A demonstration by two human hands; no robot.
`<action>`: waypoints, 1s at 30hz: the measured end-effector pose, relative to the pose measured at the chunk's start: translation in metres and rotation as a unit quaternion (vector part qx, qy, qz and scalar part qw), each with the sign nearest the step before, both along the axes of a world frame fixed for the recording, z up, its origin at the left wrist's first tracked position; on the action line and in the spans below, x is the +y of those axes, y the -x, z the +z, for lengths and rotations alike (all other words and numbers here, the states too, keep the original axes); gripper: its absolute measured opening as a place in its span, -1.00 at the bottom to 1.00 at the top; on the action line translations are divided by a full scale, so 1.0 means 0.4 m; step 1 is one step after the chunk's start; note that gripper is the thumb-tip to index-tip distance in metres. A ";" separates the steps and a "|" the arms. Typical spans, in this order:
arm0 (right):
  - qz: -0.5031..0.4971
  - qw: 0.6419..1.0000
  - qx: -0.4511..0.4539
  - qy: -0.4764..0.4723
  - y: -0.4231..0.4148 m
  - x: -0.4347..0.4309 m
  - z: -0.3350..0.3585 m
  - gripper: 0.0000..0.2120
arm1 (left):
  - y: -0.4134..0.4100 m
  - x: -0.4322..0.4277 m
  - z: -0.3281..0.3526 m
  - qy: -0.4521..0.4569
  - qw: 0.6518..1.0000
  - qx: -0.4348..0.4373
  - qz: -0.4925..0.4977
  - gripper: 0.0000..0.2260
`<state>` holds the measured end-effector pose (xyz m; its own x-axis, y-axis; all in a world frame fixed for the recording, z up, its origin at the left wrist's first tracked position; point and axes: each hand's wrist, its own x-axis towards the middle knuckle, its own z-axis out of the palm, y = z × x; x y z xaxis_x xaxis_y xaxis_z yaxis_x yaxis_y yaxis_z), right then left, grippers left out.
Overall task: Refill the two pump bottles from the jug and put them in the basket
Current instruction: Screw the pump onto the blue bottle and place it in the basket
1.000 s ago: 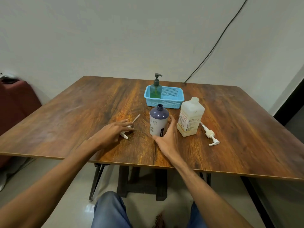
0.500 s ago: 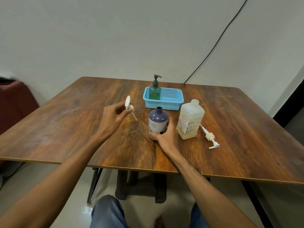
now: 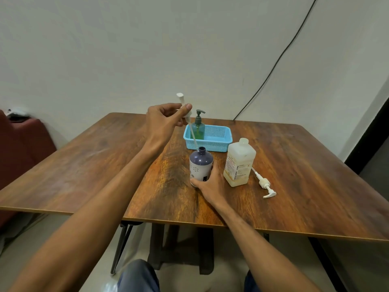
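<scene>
A purple and white bottle (image 3: 200, 164) stands upright and uncapped on the wooden table (image 3: 105, 161). My right hand (image 3: 210, 184) grips its lower part from the near right. My left hand (image 3: 166, 119) pinches a white pump head (image 3: 185, 110) raised above the bottle, its long tube slanting down with the tip at the bottle's mouth. A green pump bottle (image 3: 198, 128) stands in the left end of the blue basket (image 3: 219, 138) behind. The translucent jug (image 3: 240, 163), uncapped, stands just right of the purple bottle.
A second white pump (image 3: 264, 184) lies on the table to the right of the jug. A black cable (image 3: 273, 66) runs down the wall behind the table. A dark red seat (image 3: 21, 140) stands at the left beside the table.
My left hand picked the white pump head off the table, lifted it and brought its tube tip over the purple bottle's mouth. My right hand stayed on the bottle.
</scene>
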<state>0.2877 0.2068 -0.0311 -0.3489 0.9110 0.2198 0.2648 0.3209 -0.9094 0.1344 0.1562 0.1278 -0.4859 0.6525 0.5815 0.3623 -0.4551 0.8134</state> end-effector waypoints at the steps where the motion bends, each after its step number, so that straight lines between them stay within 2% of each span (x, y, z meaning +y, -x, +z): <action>1: 0.001 1.000 -0.001 -0.001 0.000 0.000 0.001 -0.17 | -0.005 0.001 0.002 -0.001 1.000 -0.002 0.002 -0.66; 12: -0.001 1.000 -0.002 -0.001 0.006 0.009 -0.011 -0.16 | -0.039 0.036 -0.029 0.040 0.999 -0.004 -0.002 -0.70; 20: 0.008 1.000 0.000 0.000 0.003 0.011 -0.012 -0.13 | -0.069 0.067 -0.131 0.127 0.989 0.058 0.042 -0.72; 30: 0.011 1.000 0.000 -0.007 0.001 0.018 -0.017 -0.14 | -0.094 0.069 -0.156 0.132 0.988 0.054 0.058 -0.75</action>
<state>0.2874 0.2141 -0.0378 -0.3691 0.9000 0.2317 0.2584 0.3389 -0.9047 0.1720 0.1838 0.0655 -0.5106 0.7321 0.4509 0.4909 -0.1823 0.8519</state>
